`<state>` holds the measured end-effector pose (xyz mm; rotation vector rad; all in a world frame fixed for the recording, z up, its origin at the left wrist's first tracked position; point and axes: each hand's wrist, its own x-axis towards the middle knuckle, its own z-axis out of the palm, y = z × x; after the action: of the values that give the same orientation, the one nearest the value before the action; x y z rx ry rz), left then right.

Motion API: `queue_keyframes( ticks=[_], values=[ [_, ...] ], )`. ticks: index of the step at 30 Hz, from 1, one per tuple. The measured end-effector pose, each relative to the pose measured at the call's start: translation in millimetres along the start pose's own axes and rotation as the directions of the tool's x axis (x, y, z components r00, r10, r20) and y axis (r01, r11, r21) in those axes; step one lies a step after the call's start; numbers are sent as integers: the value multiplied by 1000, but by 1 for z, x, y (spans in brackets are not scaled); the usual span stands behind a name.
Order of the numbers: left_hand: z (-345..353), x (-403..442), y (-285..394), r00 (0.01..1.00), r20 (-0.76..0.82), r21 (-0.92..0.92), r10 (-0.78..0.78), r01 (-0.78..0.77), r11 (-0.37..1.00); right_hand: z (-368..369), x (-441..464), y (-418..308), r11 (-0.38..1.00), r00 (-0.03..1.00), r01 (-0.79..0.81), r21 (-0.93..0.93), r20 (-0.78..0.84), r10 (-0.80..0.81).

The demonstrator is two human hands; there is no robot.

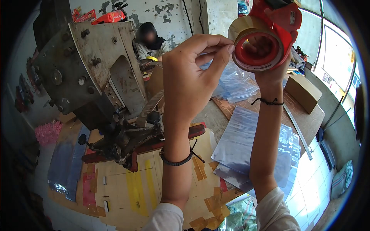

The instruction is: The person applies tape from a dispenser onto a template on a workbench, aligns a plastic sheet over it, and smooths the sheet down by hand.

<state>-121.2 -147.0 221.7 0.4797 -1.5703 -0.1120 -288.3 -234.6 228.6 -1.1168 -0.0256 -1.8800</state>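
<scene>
A red tape dispenser point(283, 19) with a roll of brown tape point(246, 27) is held up at the upper right. My right hand point(271, 71) is behind the dispenser, mostly hidden by it, with some fingers showing through the roll's red core. Close to the roll's left edge, my left hand point(196, 69) has thumb and index finger pinched together; whatever lies between them is too small to make out. Below the hands, clear plastic sheets point(239, 138) lie stacked on the table, beside cardboard point(169, 184) patched with brown and yellow tape.
A large metal machine point(96, 65) stands at the left. Blue plastic sheets point(65, 165) lie at the lower left. A cardboard box point(303, 92) and a metal ruler point(297, 125) are on the right. Another person point(149, 42) sits at the back.
</scene>
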Motion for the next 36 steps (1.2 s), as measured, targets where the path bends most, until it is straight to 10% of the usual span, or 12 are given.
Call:
queue_keyframes(
  ticks=[23, 36],
  values=[
    [-2, 0, -1, 998, 18, -14, -66, 66, 998, 5, -2, -3, 996, 999, 29, -87, -23, -32],
    [0, 2, -13, 987, 71, 138, 144, -152, 979, 1, 0, -2, 999, 999, -45, 24, 5, 45]
  ],
)
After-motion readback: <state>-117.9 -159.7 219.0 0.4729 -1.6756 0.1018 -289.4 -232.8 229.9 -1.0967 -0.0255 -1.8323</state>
